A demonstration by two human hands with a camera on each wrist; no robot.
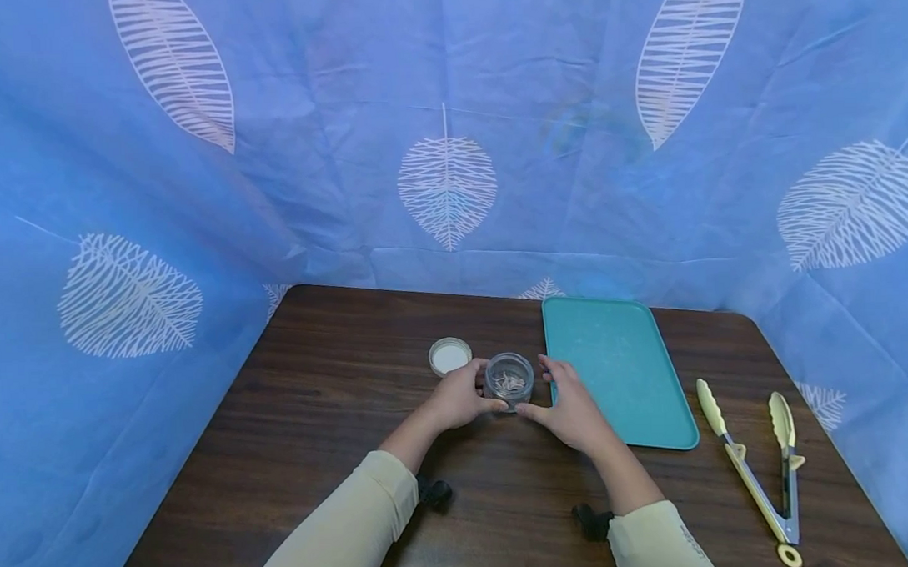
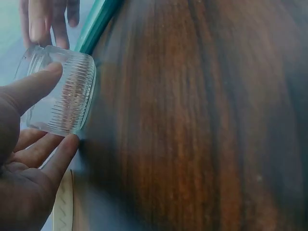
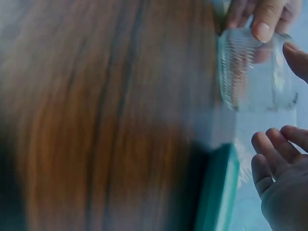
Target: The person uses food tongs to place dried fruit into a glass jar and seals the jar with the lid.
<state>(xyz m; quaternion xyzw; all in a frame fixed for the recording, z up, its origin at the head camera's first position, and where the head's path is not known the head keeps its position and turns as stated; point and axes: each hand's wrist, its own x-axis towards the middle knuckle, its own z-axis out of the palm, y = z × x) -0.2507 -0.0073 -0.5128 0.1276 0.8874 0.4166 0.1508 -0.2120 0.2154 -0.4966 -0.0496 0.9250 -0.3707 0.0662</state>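
A clear glass jar (image 1: 510,402) with ribbed lower walls stands upright and uncovered near the middle of the table. Small pale pieces (image 1: 509,382) lie at its bottom, too small to tell their kind. My left hand (image 1: 455,399) grips the jar from the left, thumb on the near side and fingers around the other, as the left wrist view shows. On the right, my right hand (image 1: 569,409) is spread beside the jar. Its thumb (image 3: 297,60) is at the glass, touching or very near, while its fingers (image 3: 276,154) stand apart from it.
A round lid (image 1: 450,356) with a white inside lies just behind and left of the jar. To the right is a teal tray (image 1: 615,370), close to my right fingers. Spread tongs (image 1: 761,481) with cream tips lie farther right. Patterned blue cloth (image 1: 446,58) hangs behind the table (image 1: 295,456).
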